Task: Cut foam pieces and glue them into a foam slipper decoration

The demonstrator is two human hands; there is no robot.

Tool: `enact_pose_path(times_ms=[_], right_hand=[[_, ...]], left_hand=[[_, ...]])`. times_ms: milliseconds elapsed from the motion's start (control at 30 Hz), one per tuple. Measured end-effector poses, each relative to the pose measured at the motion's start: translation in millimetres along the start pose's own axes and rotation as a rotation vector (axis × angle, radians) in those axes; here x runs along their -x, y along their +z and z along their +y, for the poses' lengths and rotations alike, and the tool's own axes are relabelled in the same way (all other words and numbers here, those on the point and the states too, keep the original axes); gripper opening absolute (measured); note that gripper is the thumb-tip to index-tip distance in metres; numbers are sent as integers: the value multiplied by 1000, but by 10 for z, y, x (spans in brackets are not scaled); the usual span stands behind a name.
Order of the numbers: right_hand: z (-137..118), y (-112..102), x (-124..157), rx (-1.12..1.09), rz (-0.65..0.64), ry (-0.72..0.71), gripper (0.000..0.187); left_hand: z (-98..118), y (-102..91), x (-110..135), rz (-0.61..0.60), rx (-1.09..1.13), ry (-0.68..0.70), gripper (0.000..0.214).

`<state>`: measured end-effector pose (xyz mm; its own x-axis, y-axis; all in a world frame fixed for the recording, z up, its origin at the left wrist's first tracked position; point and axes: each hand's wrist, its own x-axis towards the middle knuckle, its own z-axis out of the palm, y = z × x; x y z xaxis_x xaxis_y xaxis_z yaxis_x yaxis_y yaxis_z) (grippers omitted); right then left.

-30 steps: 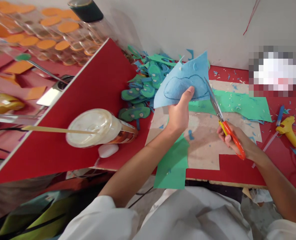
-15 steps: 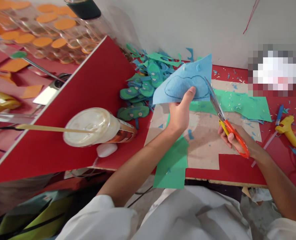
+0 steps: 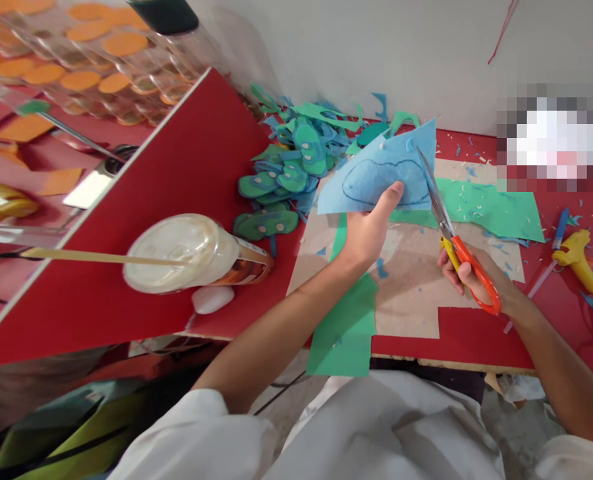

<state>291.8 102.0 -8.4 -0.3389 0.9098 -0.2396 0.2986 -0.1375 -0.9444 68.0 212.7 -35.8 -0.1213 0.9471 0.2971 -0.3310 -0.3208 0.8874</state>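
My left hand (image 3: 369,230) pinches a light blue felt sheet (image 3: 371,177) by its lower edge and holds it up above the table. A dark outline of a rounded shape is drawn on the felt. My right hand (image 3: 469,277) grips orange-handled scissors (image 3: 451,233), whose blades lie along the felt's right edge. Under both hands is a brown cardboard mat (image 3: 411,280) on the red table (image 3: 476,340).
A pile of green and blue felt cut-outs (image 3: 286,177) lies at the back left. Green felt sheets (image 3: 486,210) lie right of and below the mat. A lidded cup with a stick (image 3: 186,253) stands left; a yellow glue gun (image 3: 579,260) is far right. Jars with orange lids (image 3: 91,60) fill the upper left.
The blue felt and my left hand have shifted a little to the right and turned slightly. The scissors have moved with them along the felt's right edge.
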Motion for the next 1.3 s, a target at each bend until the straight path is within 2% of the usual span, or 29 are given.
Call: enact_pose_path(times_ms=[200,400,733,900,1100,1300], right_hand=[[1,20,-16,-2,22,10,88],[-23,65,-29,-67,36,47,78],[-281,142,-39,-53,58,139,63],[-205,136,-49,-67,45,132,68],[-19,89,-70,-33,44,14,80],[-156,95,-44,-10,-11,11,80]], left_hand=[[-39,-25,-12,-17,-23,9,61],[21,-13,-23,4,-3,4,58],[34,44,18,80,75,-78,63],[86,44,13,113,31,-87,65],[131,79,14,148,28,-42,69],[107,37,17,115,-5,5,62]])
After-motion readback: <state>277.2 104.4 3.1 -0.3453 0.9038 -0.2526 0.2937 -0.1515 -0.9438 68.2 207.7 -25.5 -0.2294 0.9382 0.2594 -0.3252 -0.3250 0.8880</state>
